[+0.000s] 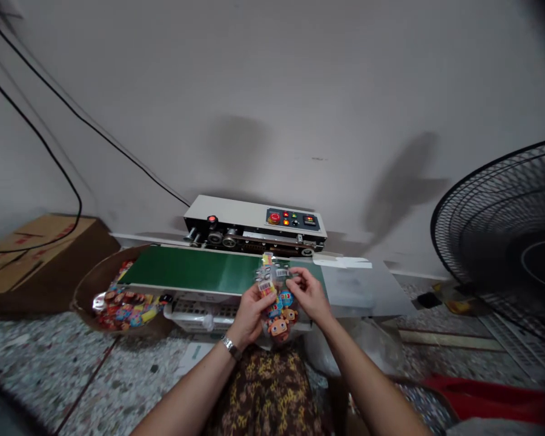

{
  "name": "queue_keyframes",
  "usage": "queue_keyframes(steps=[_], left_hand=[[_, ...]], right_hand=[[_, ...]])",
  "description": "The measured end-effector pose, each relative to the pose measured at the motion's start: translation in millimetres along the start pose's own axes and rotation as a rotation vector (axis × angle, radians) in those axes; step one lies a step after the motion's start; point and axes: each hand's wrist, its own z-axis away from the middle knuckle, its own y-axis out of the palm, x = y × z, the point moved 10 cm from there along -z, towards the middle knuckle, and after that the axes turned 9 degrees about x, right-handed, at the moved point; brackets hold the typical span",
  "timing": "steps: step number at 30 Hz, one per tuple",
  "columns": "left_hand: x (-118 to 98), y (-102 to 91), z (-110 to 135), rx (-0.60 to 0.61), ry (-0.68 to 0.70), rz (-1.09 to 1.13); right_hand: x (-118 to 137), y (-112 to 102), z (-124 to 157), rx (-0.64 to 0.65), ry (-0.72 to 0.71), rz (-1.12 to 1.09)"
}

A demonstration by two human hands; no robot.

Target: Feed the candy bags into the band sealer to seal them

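My left hand (pixel 249 315), with a metal watch at the wrist, is closed around the side of some clear plastic packets (pixel 279 324). They show cartoon faces, blue lettering and barcode labels, and seem to overlap. At their upper right edge, the thumb and fingers of my right hand (pixel 311 297) pinch the clear plastic. Both hands are over the front edge of a green conveyor belt (pixel 186 269). Behind the belt stands a band sealing machine (pixel 249 219) with a red knob and lit buttons.
At the belt's left end, a brown container (pixel 88 297) holds several similar colourful packets. A cardboard box (pixel 49 248) sits farther left. Below the belt is a white basket (pixel 200 318). A large black fan (pixel 504 242) stands at right, and a black cable (pixel 95 136) hangs along the wall.
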Motion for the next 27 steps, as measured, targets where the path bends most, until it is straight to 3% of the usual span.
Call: queue_keyframes(steps=[3, 6, 9, 11, 16, 27], left_hand=[[2.9, 3.6, 3.0, 0.014, -0.011, 0.024], [0.0, -6.7, 5.7, -0.074, 0.049, 0.031], [-2.2, -14.5, 8.8, -0.147, 0.075, 0.021], [-4.0, -9.6, 9.7, -0.12, 0.075, 0.032], [-9.4, 5.7, 10.4, -0.028, 0.092, 0.066], [-4.1, -17.6, 4.4, -0.147, 0.115, -0.099]], right_hand=[[25.5, 0.7, 14.4, -0.098, -0.048, 0.204], [49.9, 1.2, 27.5, -0.189, -0.127, 0.382], [50.9, 19.2, 31.2, -0.089, -0.139, 0.466], [41.1, 26.3, 30.7, -0.059, -0.099, 0.472], [12.0, 25.8, 25.7, -0.089, 0.01, 0.301], [-13.6, -9.5, 12.3, -0.177, -0.027, -0.078]])
